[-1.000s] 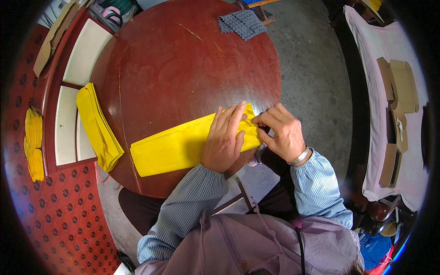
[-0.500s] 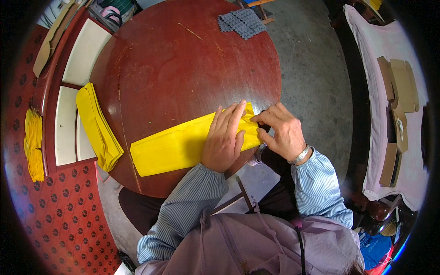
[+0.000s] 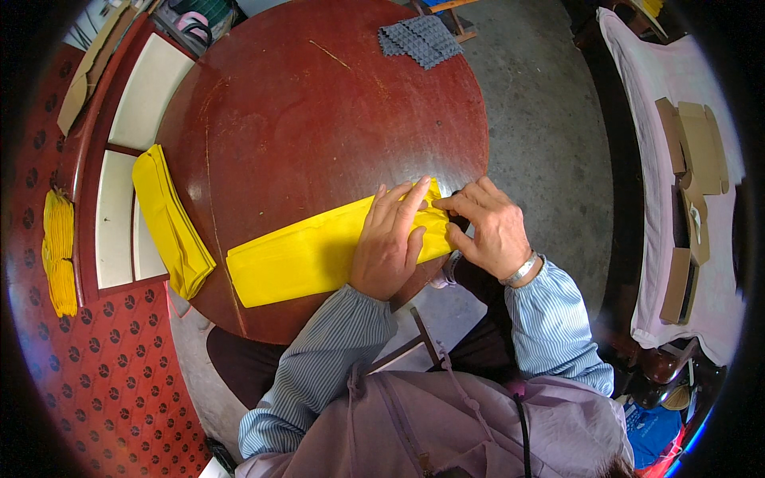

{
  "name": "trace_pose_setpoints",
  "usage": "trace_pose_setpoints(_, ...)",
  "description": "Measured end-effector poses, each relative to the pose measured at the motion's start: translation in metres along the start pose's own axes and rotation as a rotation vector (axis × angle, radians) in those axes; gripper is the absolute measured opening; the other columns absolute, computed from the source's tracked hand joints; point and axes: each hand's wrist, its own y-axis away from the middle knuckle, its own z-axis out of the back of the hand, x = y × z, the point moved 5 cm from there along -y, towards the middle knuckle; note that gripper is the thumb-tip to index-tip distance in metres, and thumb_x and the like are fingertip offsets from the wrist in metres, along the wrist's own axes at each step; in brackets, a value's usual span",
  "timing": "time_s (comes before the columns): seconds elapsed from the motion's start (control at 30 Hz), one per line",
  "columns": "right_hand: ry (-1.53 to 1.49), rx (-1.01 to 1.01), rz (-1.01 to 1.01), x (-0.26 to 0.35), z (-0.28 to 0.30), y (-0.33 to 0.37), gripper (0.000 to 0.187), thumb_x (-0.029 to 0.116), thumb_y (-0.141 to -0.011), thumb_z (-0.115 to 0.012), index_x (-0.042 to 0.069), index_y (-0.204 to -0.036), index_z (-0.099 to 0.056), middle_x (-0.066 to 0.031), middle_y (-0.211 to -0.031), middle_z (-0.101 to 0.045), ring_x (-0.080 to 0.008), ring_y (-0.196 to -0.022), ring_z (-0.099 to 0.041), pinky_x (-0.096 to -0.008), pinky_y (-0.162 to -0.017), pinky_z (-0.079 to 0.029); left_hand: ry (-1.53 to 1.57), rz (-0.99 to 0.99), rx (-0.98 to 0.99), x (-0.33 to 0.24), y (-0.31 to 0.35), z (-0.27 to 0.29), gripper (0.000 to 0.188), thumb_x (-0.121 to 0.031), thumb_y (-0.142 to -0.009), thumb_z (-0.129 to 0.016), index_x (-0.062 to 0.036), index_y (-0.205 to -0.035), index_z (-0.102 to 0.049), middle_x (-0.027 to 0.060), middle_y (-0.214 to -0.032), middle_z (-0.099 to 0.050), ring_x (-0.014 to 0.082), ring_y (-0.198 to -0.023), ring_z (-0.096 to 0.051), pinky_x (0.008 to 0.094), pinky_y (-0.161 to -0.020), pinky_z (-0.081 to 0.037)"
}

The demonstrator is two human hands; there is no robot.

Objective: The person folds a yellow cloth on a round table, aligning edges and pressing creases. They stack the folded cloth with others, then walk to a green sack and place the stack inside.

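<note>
A long folded strip of yellow sheet material [image 3: 295,256], plastic or cloth, lies across the near part of the round red table. My left hand [image 3: 389,243] rests flat on it toward its right end, fingers stretched out. At that right end my right hand [image 3: 492,231] has thumb and bent fingers closed on the gathered, creased edge. A second folded yellow bundle [image 3: 171,219] lies at the table's left edge, partly hanging over it.
The red table [image 3: 319,119] bears a grey textured cloth [image 3: 420,41] at its far edge. More yellow bundles [image 3: 60,251] are stacked at far left, beside white panels [image 3: 115,215]. Cardboard boxes [image 3: 701,151] sit on a pale-covered surface [image 3: 649,263] at right.
My right hand has shifted very slightly at the strip's right end, its fingers still on the edge. My left hand stays nearly in place.
</note>
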Motion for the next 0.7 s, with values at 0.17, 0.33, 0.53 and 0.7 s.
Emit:
trace_pose_setpoints(0.17, -0.002, -0.005, -0.005, 0.0006, -0.0002, 0.0002, 0.034, 0.011, -0.078, -0.077, 0.006, -0.112, -0.078, -0.0082, -0.092, -0.068, -0.0279, -0.089, -0.065, -0.0393, -0.078, -0.057, -0.021, -0.004, 0.017, -0.0023, -0.0008, -0.0003, 0.063, -0.010, -0.101, -0.058, -0.0025, -0.161, -0.043, 0.0225, -0.151, -0.057, 0.0422, -0.141, -0.055, 0.0616, -0.126, -0.031)
trace_pose_setpoints(0.33, -0.006, -0.029, -0.012, -0.0002, 0.0028, 0.0004, 0.034, 0.010, -0.078, -0.080, 0.006, -0.112, -0.078, -0.0082, -0.092, -0.069, -0.0273, -0.089, -0.065, -0.0389, -0.077, -0.058, -0.054, -0.017, 0.031, -0.0046, -0.0018, -0.0005, 0.063, -0.012, -0.101, -0.057, -0.0019, -0.161, -0.042, 0.0219, -0.151, -0.058, 0.0423, -0.143, -0.053, 0.0619, -0.127, -0.031)
trace_pose_setpoints(0.53, 0.024, -0.020, 0.039, 0.0018, 0.0054, 0.0008, 0.030, 0.011, -0.077, -0.082, 0.006, -0.106, -0.078, -0.0084, -0.092, -0.069, -0.0274, -0.088, -0.065, -0.0391, -0.077, -0.058, -0.055, -0.011, 0.038, -0.0041, -0.0022, -0.0016, 0.063, -0.012, -0.101, -0.056, 0.0007, -0.161, -0.040, 0.0223, -0.151, -0.059, 0.0432, -0.144, -0.052, 0.0620, -0.127, -0.030)
trace_pose_setpoints(0.7, 0.026, -0.012, 0.025, 0.0015, 0.0045, 0.0006, 0.033, 0.011, -0.077, -0.081, 0.007, -0.109, -0.078, -0.0084, -0.094, -0.069, -0.0275, -0.088, -0.064, -0.0390, -0.077, -0.058, -0.037, -0.004, 0.036, -0.0038, -0.0021, -0.0015, 0.063, -0.012, -0.102, -0.056, 0.0008, -0.161, -0.040, 0.0233, -0.151, -0.058, 0.0434, -0.145, -0.052, 0.0618, -0.127, -0.030)
